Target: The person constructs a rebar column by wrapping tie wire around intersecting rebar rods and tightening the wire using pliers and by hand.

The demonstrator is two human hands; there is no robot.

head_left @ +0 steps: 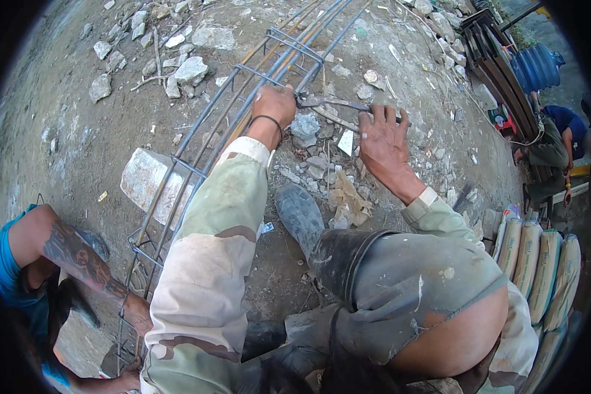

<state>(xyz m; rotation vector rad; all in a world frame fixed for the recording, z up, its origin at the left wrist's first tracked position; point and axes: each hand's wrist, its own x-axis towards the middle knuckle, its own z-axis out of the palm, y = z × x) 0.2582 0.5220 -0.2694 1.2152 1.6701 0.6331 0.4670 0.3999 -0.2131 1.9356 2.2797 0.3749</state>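
A long rebar cage (207, 125) of thin bars and square stirrups runs from the lower left to the top centre. My left hand (274, 108) is closed at its right side, fingers curled against the bars; any wire under them is hidden. Steel pincers (331, 102) are in my right hand (383, 146), whose fingers lie over the handle ends. The handles stand apart, and the pincer head meets the cage right beside my left hand.
A pale block (152, 180) lies under the cage. At the lower left another person's hand (138, 314) is on the cage. Stacked bags (545, 262) stand at right, with a blue water jug (537, 67) and another person (565, 138) beyond. Stones (192, 70) litter the dirt.
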